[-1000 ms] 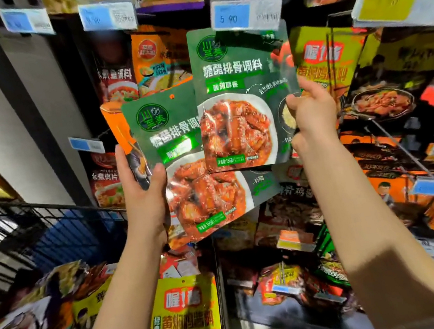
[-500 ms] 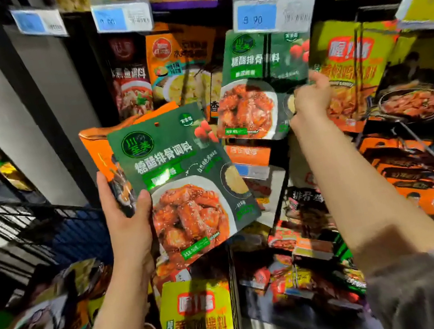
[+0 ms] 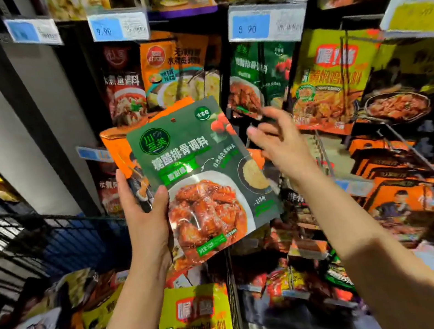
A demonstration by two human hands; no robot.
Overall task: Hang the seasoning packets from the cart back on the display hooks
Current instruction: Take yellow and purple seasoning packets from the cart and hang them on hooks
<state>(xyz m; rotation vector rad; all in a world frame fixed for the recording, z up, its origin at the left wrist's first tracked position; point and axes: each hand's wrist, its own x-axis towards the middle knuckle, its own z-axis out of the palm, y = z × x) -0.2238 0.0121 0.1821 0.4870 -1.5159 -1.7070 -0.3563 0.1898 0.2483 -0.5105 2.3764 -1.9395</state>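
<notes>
My left hand (image 3: 146,214) grips a green sparerib seasoning packet (image 3: 196,168) with an orange packet (image 3: 120,146) stacked behind it, held up in front of the display. My right hand (image 3: 278,139) is empty, fingers loosely spread, just right of the green packet's upper edge. Behind it, a matching green packet (image 3: 258,75) hangs on the display hook under a blue price tag (image 3: 266,23). The black wire cart (image 3: 49,237) at lower left holds several more packets, a yellow one (image 3: 197,321) among them.
Yellow packets (image 3: 335,71) hang to the right of the green ones, orange and red ones (image 3: 172,67) to the left. Bare metal hooks (image 3: 409,145) jut out at the right. A lower shelf (image 3: 303,279) holds jumbled small packets. A grey pillar (image 3: 1,130) stands at left.
My right hand has let go of the green packet it held at the hook; that packet now hangs there. The hand has come down towards the packets in my left hand.
</notes>
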